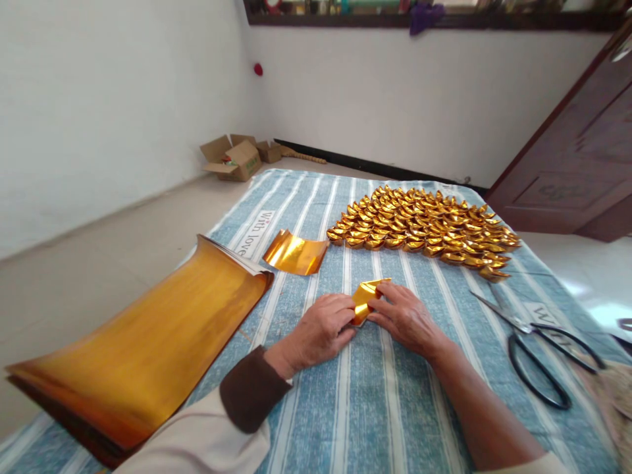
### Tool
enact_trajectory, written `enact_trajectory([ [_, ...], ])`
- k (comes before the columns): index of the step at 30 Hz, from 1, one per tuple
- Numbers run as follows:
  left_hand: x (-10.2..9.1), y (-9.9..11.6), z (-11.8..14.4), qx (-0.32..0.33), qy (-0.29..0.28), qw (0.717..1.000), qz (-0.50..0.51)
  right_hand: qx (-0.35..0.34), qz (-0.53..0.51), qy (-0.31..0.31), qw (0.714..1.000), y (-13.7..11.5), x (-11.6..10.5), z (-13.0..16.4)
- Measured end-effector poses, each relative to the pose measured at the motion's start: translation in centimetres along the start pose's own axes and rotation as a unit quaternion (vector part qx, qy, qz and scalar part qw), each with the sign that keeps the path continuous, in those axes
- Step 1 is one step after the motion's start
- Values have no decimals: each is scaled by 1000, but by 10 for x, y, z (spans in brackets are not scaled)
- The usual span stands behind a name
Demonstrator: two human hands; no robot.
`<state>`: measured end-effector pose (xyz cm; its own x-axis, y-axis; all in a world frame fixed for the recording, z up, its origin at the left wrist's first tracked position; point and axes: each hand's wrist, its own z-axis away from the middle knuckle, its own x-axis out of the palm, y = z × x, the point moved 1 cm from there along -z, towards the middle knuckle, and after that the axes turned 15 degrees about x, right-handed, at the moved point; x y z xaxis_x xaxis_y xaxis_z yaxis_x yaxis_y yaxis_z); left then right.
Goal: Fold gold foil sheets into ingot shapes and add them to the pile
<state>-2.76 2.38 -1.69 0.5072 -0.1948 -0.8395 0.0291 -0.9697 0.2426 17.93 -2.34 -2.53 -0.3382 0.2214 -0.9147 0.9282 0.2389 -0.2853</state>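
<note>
At the lower left of the frame I see a large stack of gold sheets (148, 342), its middle sagging, on the striped blue tablecloth (306, 421). An open cardboard box (241, 161) sits on the floor at the upper left of center. Just right of the stack, a smaller curved gold sheet (296, 255) lies with its edges lifted. Near the center, my left hand (316, 332) has its fingers closed on the left side of a folded gold piece (364, 301); my right hand (407, 319) holds its right side, fingers narrow against the edge. I can't tell whether the piece touches the cloth. Beyond, right of center, gold boat-shaped pieces (424, 230) sit in packed rows. Black-handled scissors (528, 329) lie at the lower right, blades slightly apart.
</note>
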Motion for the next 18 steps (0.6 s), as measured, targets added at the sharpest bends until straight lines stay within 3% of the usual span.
enact_trajectory([
  [9, 6, 0, -1, -27, 62, 998, -15, 12, 6, 15, 1000, -5, 4, 1],
  [18, 11, -3, 1, -133, 74, 987, -51, 36, 36, 58, 997, -12, 13, -2],
])
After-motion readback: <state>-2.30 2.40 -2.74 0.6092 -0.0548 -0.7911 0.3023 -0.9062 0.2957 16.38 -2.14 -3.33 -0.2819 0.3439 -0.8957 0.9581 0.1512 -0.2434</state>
